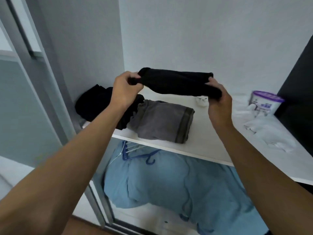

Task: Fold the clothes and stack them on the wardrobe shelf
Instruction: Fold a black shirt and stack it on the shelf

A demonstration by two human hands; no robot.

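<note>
Right now I hold the black garment (pixel 176 83), folded into a flat bundle, in the air above the wardrobe shelf (pixel 211 146). My left hand (pixel 126 89) grips one end and my right hand (pixel 219 100) pinches the other. I judge this to be the placing step. A grey folded garment (pixel 162 121) lies on the shelf below. Next I should lower the bundle level onto it, then release both ends together.

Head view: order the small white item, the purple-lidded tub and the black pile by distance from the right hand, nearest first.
1. Small white item, just left of the right hand.
2. Purple-lidded tub, back right.
3. Black pile, far left.
</note>
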